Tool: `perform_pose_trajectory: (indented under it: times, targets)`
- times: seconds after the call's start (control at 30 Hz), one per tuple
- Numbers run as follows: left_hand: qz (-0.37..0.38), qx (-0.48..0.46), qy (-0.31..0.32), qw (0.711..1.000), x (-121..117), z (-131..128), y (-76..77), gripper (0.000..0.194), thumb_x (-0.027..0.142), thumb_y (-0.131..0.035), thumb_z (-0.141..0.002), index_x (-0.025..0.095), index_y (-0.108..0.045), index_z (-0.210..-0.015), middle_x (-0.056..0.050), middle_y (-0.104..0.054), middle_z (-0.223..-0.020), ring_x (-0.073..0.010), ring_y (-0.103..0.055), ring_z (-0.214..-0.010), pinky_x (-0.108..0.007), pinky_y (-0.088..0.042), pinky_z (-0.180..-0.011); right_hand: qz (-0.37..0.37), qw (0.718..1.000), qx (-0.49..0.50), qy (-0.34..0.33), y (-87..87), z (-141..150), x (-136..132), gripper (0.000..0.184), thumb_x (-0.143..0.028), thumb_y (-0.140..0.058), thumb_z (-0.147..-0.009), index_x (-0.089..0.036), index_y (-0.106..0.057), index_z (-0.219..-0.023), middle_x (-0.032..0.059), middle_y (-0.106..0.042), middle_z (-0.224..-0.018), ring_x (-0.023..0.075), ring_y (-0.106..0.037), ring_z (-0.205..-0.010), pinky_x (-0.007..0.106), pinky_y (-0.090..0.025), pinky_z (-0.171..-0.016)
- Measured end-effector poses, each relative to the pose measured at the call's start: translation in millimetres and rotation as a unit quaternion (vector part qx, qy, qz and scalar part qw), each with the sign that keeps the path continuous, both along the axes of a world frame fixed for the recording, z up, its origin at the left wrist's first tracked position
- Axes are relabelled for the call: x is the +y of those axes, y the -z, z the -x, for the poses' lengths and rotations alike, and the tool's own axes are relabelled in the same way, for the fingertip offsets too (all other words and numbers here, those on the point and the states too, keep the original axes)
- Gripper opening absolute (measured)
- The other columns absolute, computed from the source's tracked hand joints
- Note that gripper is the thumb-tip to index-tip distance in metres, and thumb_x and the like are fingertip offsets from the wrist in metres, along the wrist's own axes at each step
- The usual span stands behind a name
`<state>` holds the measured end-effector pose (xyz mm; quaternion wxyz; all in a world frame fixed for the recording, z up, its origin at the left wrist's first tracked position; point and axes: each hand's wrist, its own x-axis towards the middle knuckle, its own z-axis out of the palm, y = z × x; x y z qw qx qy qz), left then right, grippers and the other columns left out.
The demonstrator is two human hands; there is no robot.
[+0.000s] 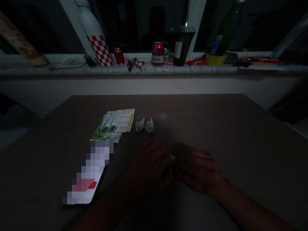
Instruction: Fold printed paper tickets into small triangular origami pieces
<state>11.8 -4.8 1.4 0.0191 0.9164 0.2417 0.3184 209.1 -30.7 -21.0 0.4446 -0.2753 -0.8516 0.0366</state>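
Low over the dark wooden table, my left hand (152, 165) and my right hand (199, 170) meet, fingers closed and curled. Between their fingertips shows a sliver of a small pale piece of paper (172, 157); most of it is hidden by the fingers and the dim light. Just beyond my left hand stand two small folded paper pieces, a left one (140, 124) and a right one (149, 125), both with printed patterns. Overlapping pocket calendar cards (124, 121) lie to their left.
A lit phone (92, 173) lies left of my left arm. Along the granite windowsill (134, 69) stand a white bottle with red checks (99, 48), a red can (158, 54), a dark plastic cup (181, 48), a yellow tape roll (215, 60) and a green bottle (227, 29).
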Motion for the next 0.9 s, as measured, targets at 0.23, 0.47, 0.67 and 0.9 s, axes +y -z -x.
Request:
perform_pose_trajectory:
  times: [0.23,0.47,0.67,0.9]
  targets:
    - [-0.007,-0.011,-0.018,1.000,2.9,1.5,-1.5,0.009,0.012,-0.056,-0.076,0.016,-0.056,-0.068,-0.003,-0.059,-0.070,-0.0162,-0.050,-0.068,-0.033,-0.040,-0.065,-0.013,0.999,0.022,0.020,-2.3,4.5,0.2,0.015,-0.011,-0.067,-0.078,-0.018,-0.066,-0.091,0.0043,-0.072,-0.078,0.0178,-0.065,-0.065,0.033,-0.054,-0.060]
    - [-0.004,-0.011,-0.078,0.997,16.0,19.2,-5.2,0.004,0.014,-0.059,-0.074,0.016,-0.057,-0.071,-0.004,-0.060,-0.074,-0.0185,-0.053,-0.074,-0.034,-0.042,-0.068,-0.024,0.998,0.045,0.042,-16.3,-0.1,-0.9,0.024,-0.008,-0.066,-0.078,-0.023,-0.064,-0.095,0.0017,-0.072,-0.075,0.0168,-0.067,-0.061,0.031,-0.056,-0.056]
    - [-0.008,-0.056,-0.060,0.997,12.5,18.9,-8.4,0.001,0.015,-0.057,-0.075,0.016,-0.057,-0.076,-0.005,-0.060,-0.080,-0.0186,-0.054,-0.077,-0.034,-0.044,-0.071,-0.011,0.998,0.055,0.041,-13.5,0.7,0.5,0.018,-0.008,-0.066,-0.076,-0.019,-0.065,-0.090,0.0031,-0.071,-0.072,0.0166,-0.066,-0.060,0.031,-0.055,-0.056]
    - [0.037,-0.031,0.019,0.999,1.3,6.1,-2.9,0.004,0.014,-0.058,-0.085,0.016,-0.062,-0.084,-0.003,-0.064,-0.080,-0.0161,-0.055,-0.076,-0.032,-0.045,-0.072,0.018,0.997,0.068,0.024,-11.0,5.7,0.2,0.018,-0.005,-0.065,-0.075,-0.017,-0.065,-0.087,0.0045,-0.070,-0.073,0.0168,-0.064,-0.064,0.032,-0.055,-0.060]
